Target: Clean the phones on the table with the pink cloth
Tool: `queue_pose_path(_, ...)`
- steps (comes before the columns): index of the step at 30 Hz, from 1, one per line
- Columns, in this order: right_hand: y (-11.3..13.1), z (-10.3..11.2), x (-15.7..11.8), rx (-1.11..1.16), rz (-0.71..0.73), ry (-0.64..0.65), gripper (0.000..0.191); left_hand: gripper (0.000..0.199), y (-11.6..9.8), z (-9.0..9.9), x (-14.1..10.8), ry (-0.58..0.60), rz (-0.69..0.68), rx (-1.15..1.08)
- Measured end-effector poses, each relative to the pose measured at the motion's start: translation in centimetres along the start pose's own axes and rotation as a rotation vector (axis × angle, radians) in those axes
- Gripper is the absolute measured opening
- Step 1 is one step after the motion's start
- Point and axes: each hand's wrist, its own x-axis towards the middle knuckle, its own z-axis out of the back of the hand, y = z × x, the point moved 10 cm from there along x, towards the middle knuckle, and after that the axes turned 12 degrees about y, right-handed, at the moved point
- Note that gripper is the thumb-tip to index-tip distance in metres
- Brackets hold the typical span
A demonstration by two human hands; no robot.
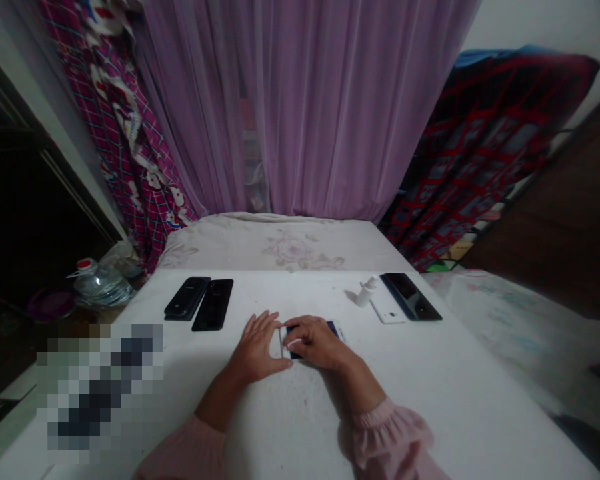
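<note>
Bracing a phone (334, 328) flat on the table (290, 413), the left hand (256, 348) clasps its nine-o'clock end between widely parted thumb and forefinger, probably against sliding. The right hand (315, 340) pinches a small pink piece (294, 343) against the screen. A bottle (366, 293) stands at two o'clock, apparently within reach.

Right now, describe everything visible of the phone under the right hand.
The phone lies flat, screen up, lengthwise left to right on the white table. Its border looks white, its screen dark blue. The left hand holds its left end; the right hand covers much of the screen, with something pinkish, unclear, beneath it.
</note>
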Motion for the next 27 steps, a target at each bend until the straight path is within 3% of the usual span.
queue_pose_path(11,-0.4,1.0,0.0,-0.151,-0.261,-0.159,0.02,0.071,-0.1,0.1,0.0,0.013,0.001,0.012)
queue_pose_path(19,-0.7,0.8,-0.6,-0.009,-0.057,0.009,0.015,0.068,0.1,0.0,0.0,0.007,-0.006,0.012)
queue_pose_path(27,-1.5,1.6,-0.6,-0.084,-0.2,-0.124,0.015,0.069,0.3,-0.1,0.0,0.009,-0.013,-0.02)
